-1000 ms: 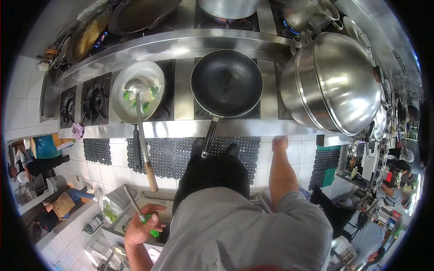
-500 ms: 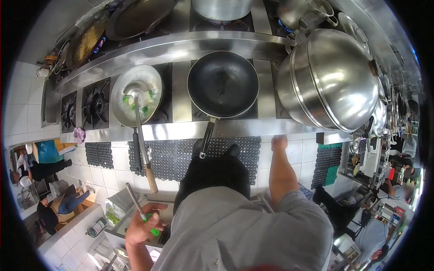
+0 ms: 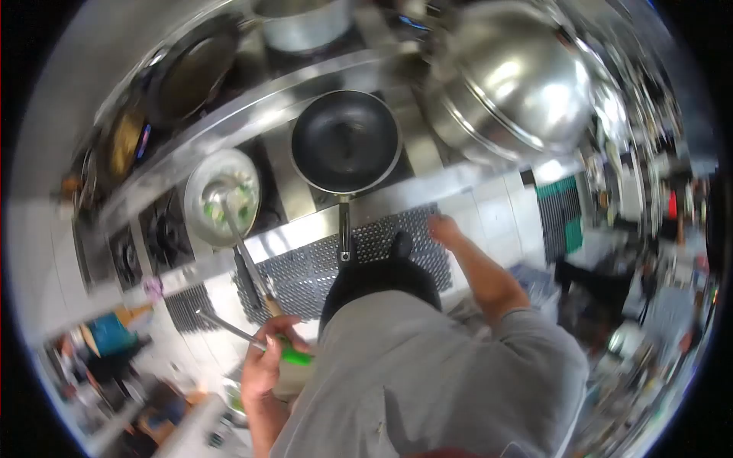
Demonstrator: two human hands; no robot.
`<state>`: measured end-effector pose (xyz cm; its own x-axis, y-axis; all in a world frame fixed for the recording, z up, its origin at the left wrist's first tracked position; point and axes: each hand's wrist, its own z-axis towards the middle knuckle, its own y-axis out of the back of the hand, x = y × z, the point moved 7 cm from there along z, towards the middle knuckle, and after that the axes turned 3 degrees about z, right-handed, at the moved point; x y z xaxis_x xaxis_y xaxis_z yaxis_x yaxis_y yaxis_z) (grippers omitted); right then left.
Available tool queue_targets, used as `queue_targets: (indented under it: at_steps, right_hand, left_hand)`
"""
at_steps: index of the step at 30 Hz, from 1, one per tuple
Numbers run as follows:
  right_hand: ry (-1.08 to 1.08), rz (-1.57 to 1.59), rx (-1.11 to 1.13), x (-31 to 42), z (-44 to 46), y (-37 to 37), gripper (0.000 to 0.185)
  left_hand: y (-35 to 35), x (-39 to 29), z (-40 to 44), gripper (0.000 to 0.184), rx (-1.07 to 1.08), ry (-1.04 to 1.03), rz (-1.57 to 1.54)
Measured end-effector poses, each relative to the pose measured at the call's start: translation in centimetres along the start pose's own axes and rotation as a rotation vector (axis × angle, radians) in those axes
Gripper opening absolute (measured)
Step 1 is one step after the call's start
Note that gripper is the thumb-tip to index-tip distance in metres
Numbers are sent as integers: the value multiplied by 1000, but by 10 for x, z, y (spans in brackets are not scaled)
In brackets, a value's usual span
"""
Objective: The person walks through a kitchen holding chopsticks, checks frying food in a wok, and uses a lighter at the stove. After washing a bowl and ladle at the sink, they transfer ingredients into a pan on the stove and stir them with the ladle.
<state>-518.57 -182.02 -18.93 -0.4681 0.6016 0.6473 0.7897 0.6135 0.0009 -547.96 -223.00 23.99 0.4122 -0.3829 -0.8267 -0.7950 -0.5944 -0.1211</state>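
Note:
My left hand [image 3: 267, 357] is closed around a metal utensil with a green handle [image 3: 296, 356]; its thin shaft points out to the left. Near that hand is the wooden end of a long ladle [image 3: 247, 259], whose bowl rests in a pale wok [image 3: 191, 204] with green pieces and liquid. My right hand [image 3: 444, 230] hangs by the stove front with its fingers curled, slightly blurred, and nothing visible in it. Nearest to it is a black frying pan [image 3: 346, 141] on the stove, its handle pointing at me.
A large domed steel vessel [image 3: 519, 84] stands at the stove's right. Behind are a steel pot [image 3: 301, 27] and dark pans [image 3: 195, 72]. Black mats [image 3: 301, 278] cover the floor before the stove. Other people, blurred, are at the far right and lower left.
My view has turned, so the stove appears slanted. My left hand has come up towards the ladle's wooden end with the green-handled utensil. My right hand has moved away from the stove edge.

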Motion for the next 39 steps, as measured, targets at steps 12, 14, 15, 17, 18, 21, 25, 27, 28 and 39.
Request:
queue_targets:
  at_steps: [12, 14, 15, 17, 18, 21, 25, 27, 28, 39]
  right_hand:
    - [997, -491, -18, 193, -447, -213, 92]
    - [851, -547, -233, 170, -471, -203, 92]
    - [864, -534, -264, 159, -484, -202, 92]
    - [813, -422, -515, 133, -509, -184, 91]
    - [843, -371, -624, 123, -524, -180, 86]
    - [815, -389, -754, 74, -564, -174, 83]
    - [679, -452, -818, 1, -603, -176, 79]
    - [646, -443, -855, -37, -618, -175, 77]
    - [614, -454, -885, -57, -624, -175, 76]
    - [320, -292, -1446, -204, -755, -128, 72]
  left_hand:
    - [-130, -54, 113, 125, 826, -349, 654]
    - [-170, -56, 89, 126, 932, -407, 699]
    - [-188, -55, 72, 126, 983, -430, 709]
    - [-213, -36, 47, 120, 1125, -454, 647]
    - [-222, -27, 33, 118, 1163, -466, 664]
    - [-234, 8, -3, 104, 1312, -401, 697]
    - [-222, 72, -47, 88, 1476, -159, 836]
    - [-206, 100, -53, 85, 1473, -118, 940]
    - [-196, 116, -52, 85, 1484, -82, 1021]
    - [-156, 142, -69, 75, 1326, -97, 1450]
